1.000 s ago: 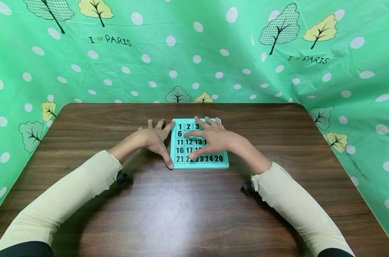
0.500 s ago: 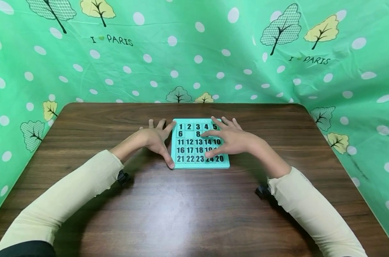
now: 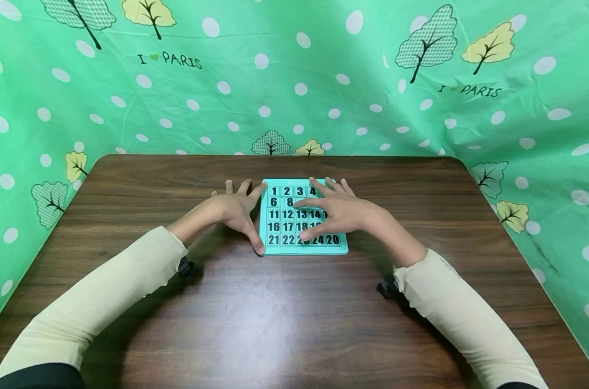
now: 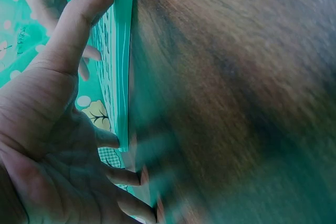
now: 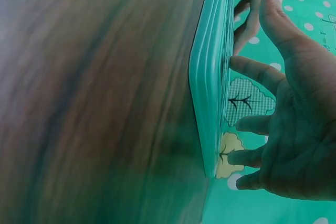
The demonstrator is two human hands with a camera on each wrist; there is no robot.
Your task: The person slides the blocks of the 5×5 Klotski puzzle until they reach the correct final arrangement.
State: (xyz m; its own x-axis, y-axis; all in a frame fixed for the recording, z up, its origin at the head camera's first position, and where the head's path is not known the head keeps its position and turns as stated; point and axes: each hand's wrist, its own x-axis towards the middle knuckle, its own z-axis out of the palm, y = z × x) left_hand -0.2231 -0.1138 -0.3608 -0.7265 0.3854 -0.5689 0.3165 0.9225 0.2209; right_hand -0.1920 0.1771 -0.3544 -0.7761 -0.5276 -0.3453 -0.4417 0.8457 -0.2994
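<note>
- Teal sliding number puzzle (image 3: 303, 219) lies flat on the dark wooden surface (image 3: 294, 313), just above the middle of the frame
- Left hand (image 3: 236, 212) braces the puzzle's left edge: thumb stretched down to the lower left corner, index tip at the upper left corner, other fingers spread on the wood; this grip is open
- Right hand (image 3: 340, 212) hovers spread over the right-hand tiles, index fingertip on a tile in the second row, nothing clasped
- Green tree-print cloth (image 3: 294, 81) fills the upper frame
</note>
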